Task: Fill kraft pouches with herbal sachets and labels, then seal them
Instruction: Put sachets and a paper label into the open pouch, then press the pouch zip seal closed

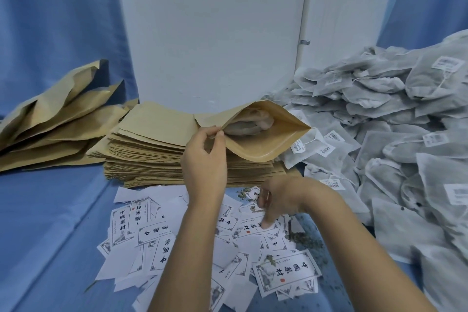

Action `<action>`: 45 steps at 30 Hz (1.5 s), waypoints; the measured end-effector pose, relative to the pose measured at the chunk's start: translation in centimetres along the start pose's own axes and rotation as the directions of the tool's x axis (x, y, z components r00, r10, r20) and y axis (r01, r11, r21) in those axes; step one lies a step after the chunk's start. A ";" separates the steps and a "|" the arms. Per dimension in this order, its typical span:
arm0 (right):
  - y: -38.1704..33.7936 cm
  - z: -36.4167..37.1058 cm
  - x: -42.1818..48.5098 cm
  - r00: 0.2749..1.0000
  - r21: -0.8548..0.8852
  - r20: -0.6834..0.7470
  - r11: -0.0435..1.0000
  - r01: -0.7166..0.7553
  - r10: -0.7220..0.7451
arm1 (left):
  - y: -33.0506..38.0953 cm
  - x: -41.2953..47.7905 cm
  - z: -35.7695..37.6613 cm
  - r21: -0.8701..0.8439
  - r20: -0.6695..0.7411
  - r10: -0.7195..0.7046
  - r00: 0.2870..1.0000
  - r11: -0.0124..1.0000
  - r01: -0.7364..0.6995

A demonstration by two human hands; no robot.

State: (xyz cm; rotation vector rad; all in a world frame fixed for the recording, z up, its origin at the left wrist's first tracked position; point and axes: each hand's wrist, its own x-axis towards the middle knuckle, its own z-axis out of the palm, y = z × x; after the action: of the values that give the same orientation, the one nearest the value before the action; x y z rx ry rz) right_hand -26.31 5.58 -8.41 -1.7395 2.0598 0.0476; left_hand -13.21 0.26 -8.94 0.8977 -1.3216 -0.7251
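L hand (205, 159) is pinching kraft pouch (263, 145) lip, thumb+fingers clamped, holding mouth wide; sachet (249, 123) inside. R hand (277, 200) at pouch's 6 o'clock, fingers loose, is touching a label (249, 230): slide just one free.

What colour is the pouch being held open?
Light kraft brown, plain and unprinted; the pouch shows best in the head view.

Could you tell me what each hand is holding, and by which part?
The left hand pinches the open pouch at its mouth's left corner; the right hand only touches a label.
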 end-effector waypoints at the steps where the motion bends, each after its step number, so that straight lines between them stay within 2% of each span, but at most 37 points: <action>1: 0.1 0.0 0.0 1.000 -0.008 -0.002 1.000 -0.016 0.016 | 0.0 0.0 0.0 0.003 -0.002 -0.004 1.000 1.000 0.004; 9: 0.8 -0.1 -0.8 0.997 0.033 0.073 0.999 -0.034 0.032 | -0.3 0.0 0.2 0.004 -0.006 0.004 1.000 1.000 -0.004; 14: 1.4 0.3 -0.3 0.997 0.139 0.072 0.989 -0.040 0.030 | -0.5 0.0 0.2 0.011 -0.004 0.001 1.000 1.000 -0.001; 17: 1.8 0.3 0.0 1.000 0.197 0.009 0.980 -0.027 0.025 | -0.6 0.0 0.3 0.009 -0.002 -0.005 1.000 1.000 0.005; 23: 2.5 -0.9 0.1 0.960 0.172 -0.281 0.985 0.033 0.017 | -0.7 -0.2 0.3 0.018 0.008 -0.008 1.000 1.000 0.008; 26: 3.0 -1.9 -0.9 0.942 0.304 -0.328 0.936 0.178 -0.072 | -0.7 -0.1 0.3 0.025 0.006 -0.005 1.000 1.000 0.005; 28: 2.8 -2.5 -1.6 0.885 0.478 -0.450 0.805 0.352 -0.120 | -0.7 -0.1 0.4 0.027 0.007 0.002 1.000 1.000 -0.002; 30: 2.3 -2.8 -1.9 0.786 0.613 -0.617 0.614 0.496 -0.019 | -0.8 -0.2 0.4 0.028 0.007 0.007 1.000 1.000 -0.007; 31: 2.0 -2.9 -1.9 0.706 0.596 -0.705 0.589 0.546 0.058 | -0.7 -0.3 0.4 0.025 0.006 0.009 1.000 1.000 -0.009; 33: 1.5 -2.7 -1.6 0.490 0.417 -0.863 0.718 0.557 0.121 | -0.8 -0.4 0.4 0.020 0.003 0.018 1.000 1.000 -0.018; 34: 1.3 -2.5 -1.4 0.395 0.295 -0.915 0.804 0.516 0.082 | -0.8 -0.4 0.4 0.019 0.002 0.026 1.000 0.999 -0.026; 35: 1.1 -2.2 -1.3 0.333 0.184 -0.942 0.875 0.447 0.028 | -0.9 -0.5 0.4 0.019 0.001 0.039 0.999 0.999 -0.039; 36: 0.9 -2.0 -1.1 0.310 0.104 -0.950 0.925 0.366 -0.016 | -1.0 -0.6 0.4 0.027 -0.002 0.057 0.998 0.998 -0.057; 39: 0.6 -1.5 -0.5 0.356 -0.014 -0.931 0.984 0.179 -0.078 | -1.1 -1.1 0.5 0.081 -0.041 0.159 0.986 0.984 -0.156; 42: 0.2 -1.2 -0.3 0.352 -0.083 -0.927 0.985 0.150 -0.131 | -0.7 -1.7 0.6 0.083 -0.102 0.327 0.940 0.944 -0.319; 44: 0.1 -1.2 -0.2 0.326 -0.080 -0.938 0.988 0.130 -0.119 | -0.6 -1.9 0.6 0.119 -0.121 0.457 0.881 0.888 -0.444; 45: 0.0 -1.2 -0.2 0.335 -0.072 -0.936 0.991 0.110 -0.105 | -0.6 -2.0 0.7 0.139 -0.125 0.512 0.850 0.857 -0.496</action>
State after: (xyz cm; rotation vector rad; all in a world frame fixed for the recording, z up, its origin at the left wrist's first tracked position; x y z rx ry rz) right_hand -26.62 5.42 -7.27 -2.1453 2.5998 -1.3581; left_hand -14.14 1.63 -10.46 0.6255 -1.3802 -0.1696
